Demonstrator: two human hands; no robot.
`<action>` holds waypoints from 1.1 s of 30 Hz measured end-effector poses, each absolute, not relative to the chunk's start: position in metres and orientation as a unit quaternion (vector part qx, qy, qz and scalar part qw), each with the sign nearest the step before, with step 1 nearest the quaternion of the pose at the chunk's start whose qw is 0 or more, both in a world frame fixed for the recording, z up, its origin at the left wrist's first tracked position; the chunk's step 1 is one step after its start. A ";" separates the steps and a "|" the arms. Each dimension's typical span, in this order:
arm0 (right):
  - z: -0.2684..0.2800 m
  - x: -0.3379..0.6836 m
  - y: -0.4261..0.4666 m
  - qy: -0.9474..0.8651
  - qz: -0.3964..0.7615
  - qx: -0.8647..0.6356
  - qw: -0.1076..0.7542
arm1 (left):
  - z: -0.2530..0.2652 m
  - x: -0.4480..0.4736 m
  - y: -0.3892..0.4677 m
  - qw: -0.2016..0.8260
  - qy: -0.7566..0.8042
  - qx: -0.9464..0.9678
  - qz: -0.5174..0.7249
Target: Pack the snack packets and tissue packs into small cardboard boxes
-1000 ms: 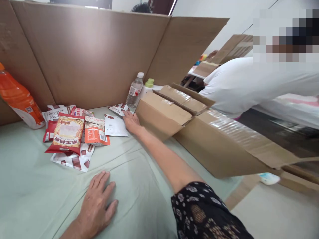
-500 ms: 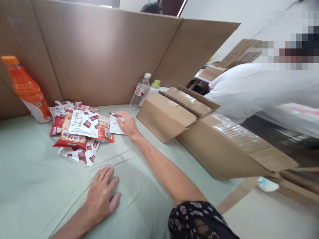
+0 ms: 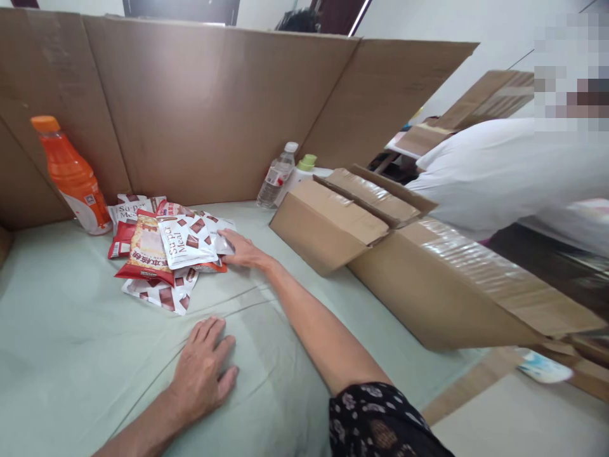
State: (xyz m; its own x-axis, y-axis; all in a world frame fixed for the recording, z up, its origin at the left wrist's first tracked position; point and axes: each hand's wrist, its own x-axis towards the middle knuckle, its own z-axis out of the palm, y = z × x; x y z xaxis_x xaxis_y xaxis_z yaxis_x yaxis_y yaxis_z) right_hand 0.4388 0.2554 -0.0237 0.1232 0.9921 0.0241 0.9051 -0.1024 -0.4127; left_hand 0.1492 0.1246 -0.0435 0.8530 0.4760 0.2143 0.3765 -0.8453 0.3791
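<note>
My right hand (image 3: 245,249) reaches forward to the right side of a pile of snack packets, its fingers closed on the edge of a white snack packet (image 3: 220,225). The rest of that packet lies partly behind a white "Su-per Meal" packet (image 3: 190,241) on top of the pile. Left of these is a red and yellow snack packet (image 3: 147,249), with another white and brown packet (image 3: 164,293) under it. My left hand (image 3: 202,368) rests palm down on the green cloth, fingers stretched out and holding nothing, nearer to me than the pile.
An orange bottle (image 3: 78,181) stands left of the pile. Toward the back are a clear water bottle (image 3: 277,178) and a green-capped bottle (image 3: 307,164). Open cardboard boxes (image 3: 428,292) stand on the right; a cardboard wall (image 3: 214,114) lines the back. A person in white (image 3: 499,162) is beyond.
My right hand has brought the white packet left against the pile, and the top "Su-per Meal" packet has shifted right. My left hand stays on the cloth. The view has turned slightly left.
</note>
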 end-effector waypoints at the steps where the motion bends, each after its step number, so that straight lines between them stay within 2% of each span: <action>1: -0.023 0.443 0.252 -0.663 0.135 -0.720 0.158 | -0.044 0.149 0.125 0.168 0.225 0.947 0.154; 5: -0.028 0.444 0.246 -0.674 0.103 -0.715 0.156 | -0.045 0.150 0.123 0.178 0.228 0.944 0.159; 11: -0.027 0.444 0.247 -0.582 0.022 -0.783 0.219 | -0.044 0.150 0.121 0.170 0.229 0.946 0.154; 16: 0.014 0.460 0.265 -0.520 -0.026 -0.803 0.292 | -0.043 0.150 0.121 0.160 0.234 0.946 0.157; 19: 0.044 0.426 0.291 -0.566 -0.023 -0.755 0.330 | -0.044 0.149 0.123 0.151 0.229 0.948 0.161; 20: 0.051 0.408 0.300 -0.624 0.016 -0.702 0.342 | -0.044 0.149 0.124 0.147 0.224 0.950 0.164; 23: 0.061 0.356 0.323 -0.728 0.086 -0.613 0.294 | -0.046 0.148 0.131 0.128 0.206 0.954 0.177; 27: 0.060 0.338 0.317 -0.756 0.102 -0.583 0.279 | -0.052 0.150 0.140 0.087 0.189 0.953 0.221; 30: 0.060 0.374 0.272 -0.701 0.036 -0.656 0.277 | -0.056 0.151 0.142 0.068 0.182 0.951 0.242; 33: 0.067 0.431 0.217 -0.629 -0.077 -0.738 0.230 | -0.057 0.151 0.143 0.064 0.180 0.947 0.258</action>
State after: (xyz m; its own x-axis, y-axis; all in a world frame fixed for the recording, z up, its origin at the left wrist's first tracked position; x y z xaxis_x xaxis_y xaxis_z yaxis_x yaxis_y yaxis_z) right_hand 0.4309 0.2169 0.0665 0.1963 0.8938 0.4033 0.9647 -0.1025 -0.2425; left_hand 0.1513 0.1433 -0.0571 0.8026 0.3737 0.4650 0.3081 -0.9271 0.2132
